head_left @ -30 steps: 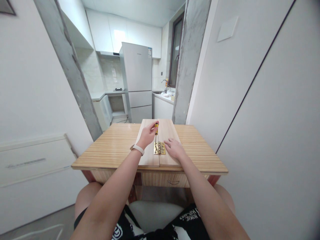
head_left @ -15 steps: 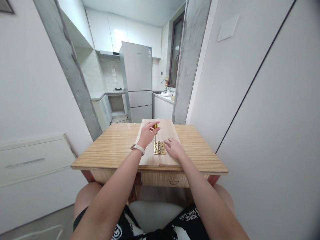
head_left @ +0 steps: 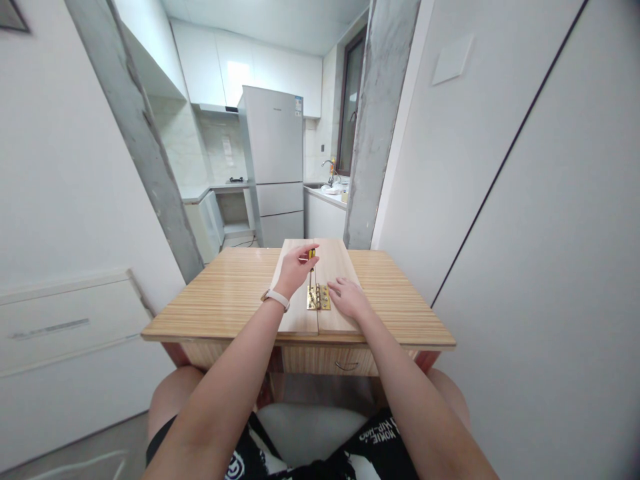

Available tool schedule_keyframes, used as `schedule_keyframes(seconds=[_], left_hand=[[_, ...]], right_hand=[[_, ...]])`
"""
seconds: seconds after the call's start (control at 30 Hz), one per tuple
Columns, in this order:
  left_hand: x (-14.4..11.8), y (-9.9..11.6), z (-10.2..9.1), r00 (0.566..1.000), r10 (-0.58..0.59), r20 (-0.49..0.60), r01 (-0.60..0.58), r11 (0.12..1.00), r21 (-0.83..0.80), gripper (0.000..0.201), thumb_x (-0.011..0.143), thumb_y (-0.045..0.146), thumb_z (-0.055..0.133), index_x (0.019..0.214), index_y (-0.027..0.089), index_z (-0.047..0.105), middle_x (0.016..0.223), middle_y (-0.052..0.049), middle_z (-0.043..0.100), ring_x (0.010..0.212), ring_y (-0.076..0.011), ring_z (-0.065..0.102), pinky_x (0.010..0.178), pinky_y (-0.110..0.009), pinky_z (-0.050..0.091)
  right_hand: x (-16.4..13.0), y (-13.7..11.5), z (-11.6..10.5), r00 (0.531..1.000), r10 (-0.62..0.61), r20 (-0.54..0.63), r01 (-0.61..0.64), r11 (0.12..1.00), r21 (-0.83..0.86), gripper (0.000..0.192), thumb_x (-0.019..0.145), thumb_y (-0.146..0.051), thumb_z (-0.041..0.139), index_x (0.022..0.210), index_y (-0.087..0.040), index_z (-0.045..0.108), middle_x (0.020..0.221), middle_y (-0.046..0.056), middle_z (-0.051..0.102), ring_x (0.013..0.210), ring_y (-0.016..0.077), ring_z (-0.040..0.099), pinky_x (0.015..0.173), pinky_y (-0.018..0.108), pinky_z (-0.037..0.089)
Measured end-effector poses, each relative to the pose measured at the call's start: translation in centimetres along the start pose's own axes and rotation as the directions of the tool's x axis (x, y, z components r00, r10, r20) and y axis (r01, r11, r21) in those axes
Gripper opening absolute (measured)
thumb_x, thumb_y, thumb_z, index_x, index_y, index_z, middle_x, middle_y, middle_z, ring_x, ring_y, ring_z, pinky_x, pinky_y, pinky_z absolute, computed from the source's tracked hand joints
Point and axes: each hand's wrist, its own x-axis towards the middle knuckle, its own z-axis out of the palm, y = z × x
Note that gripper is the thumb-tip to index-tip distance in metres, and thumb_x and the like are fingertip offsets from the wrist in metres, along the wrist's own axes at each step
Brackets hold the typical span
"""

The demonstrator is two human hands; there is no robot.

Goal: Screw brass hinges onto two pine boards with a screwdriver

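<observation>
Screwdriver (head_left: 312, 256) standing on brass hinge (head_left: 319, 297) | left hand (head_left: 295, 268) gripping its handle | right hand (head_left: 349, 298) pressing flat, fingers spread, on board (head_left: 336, 267) | counter (head_left: 230, 293).

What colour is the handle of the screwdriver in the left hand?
Yellow with black, seen in the head view: screwdriver in left hand.

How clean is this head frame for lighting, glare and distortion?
Head view: even soft daylight; glare patch on the upper cabinet; wide-angle bending of pillars and walls toward the edges; left hand, screwdriver and hinge small but sharp; corners darken slightly.
</observation>
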Motion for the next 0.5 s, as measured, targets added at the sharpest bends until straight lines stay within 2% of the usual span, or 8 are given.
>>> schedule_keyframes(seconds=[0.07,0.13,0.23,0.3,0.4,0.5], left_hand=[[-0.01,0.21,0.03,1.000,0.021,-0.020,-0.020,0.999,0.049,0.036,0.091,0.026,0.074,0.127,0.026,0.077,0.110,-0.007,0.074,0.087,-0.0170,0.070,0.074,-0.029,0.062],[-0.03,0.29,0.08,0.999,0.047,-0.008,-0.046,0.997,0.068,0.036,0.094,0.027,0.072,0.130,0.027,0.075,0.117,-0.008,0.074,0.094,-0.0185,0.071,0.082,-0.031,0.063],[-0.04,0.06,0.14,0.998,0.051,0.039,-0.051,0.999,0.000,0.039,0.100,0.027,0.064,0.139,0.026,0.069,0.135,-0.011,0.071,0.115,-0.0216,0.070,0.097,-0.035,0.060],[0.00,-0.23,0.16,0.997,0.019,0.076,-0.013,0.997,-0.079,0.041,0.102,0.027,0.059,0.143,0.024,0.065,0.137,-0.012,0.070,0.124,-0.0232,0.068,0.101,-0.037,0.058],[0.05,-0.45,0.16,0.992,-0.018,0.124,0.037,0.987,-0.156,0.041,0.103,0.026,0.058,0.144,0.022,0.062,0.132,-0.013,0.073,0.124,-0.0238,0.070,0.098,-0.037,0.058],[-0.05,-0.22,0.17,0.994,-0.032,0.105,0.050,0.985,-0.166,0.039,0.101,0.025,0.059,0.140,0.022,0.063,0.125,-0.013,0.074,0.114,-0.0229,0.073,0.085,-0.032,0.060]], right_hand=[[0.01,0.01,0.02,1.000,0.004,0.003,-0.004,1.000,0.003,0.051,0.108,-0.055,0.035,0.147,-0.036,0.063,0.161,0.006,0.051,0.149,0.0260,0.044,0.124,0.045,0.030],[0.02,0.02,0.04,1.000,0.001,-0.001,-0.001,1.000,0.006,0.051,0.108,-0.055,0.035,0.147,-0.036,0.063,0.161,0.006,0.052,0.149,0.0259,0.045,0.124,0.045,0.030],[0.05,0.04,0.08,1.000,-0.005,-0.009,0.005,1.000,0.009,0.051,0.108,-0.055,0.036,0.147,-0.036,0.063,0.160,0.006,0.053,0.148,0.0257,0.046,0.124,0.044,0.030],[0.06,0.05,0.07,1.000,-0.001,-0.010,0.002,1.000,0.009,0.051,0.108,-0.055,0.036,0.147,-0.036,0.063,0.160,0.006,0.053,0.148,0.0256,0.046,0.124,0.043,0.030],[0.05,0.04,-0.03,1.000,-0.006,-0.011,0.006,1.000,0.006,0.051,0.109,-0.055,0.036,0.146,-0.035,0.064,0.159,0.006,0.054,0.148,0.0250,0.047,0.124,0.043,0.030],[0.02,-0.02,-0.14,1.000,-0.009,-0.012,0.009,1.000,0.005,0.050,0.109,-0.054,0.036,0.146,-0.035,0.064,0.159,0.006,0.054,0.147,0.0248,0.048,0.123,0.043,0.031]])
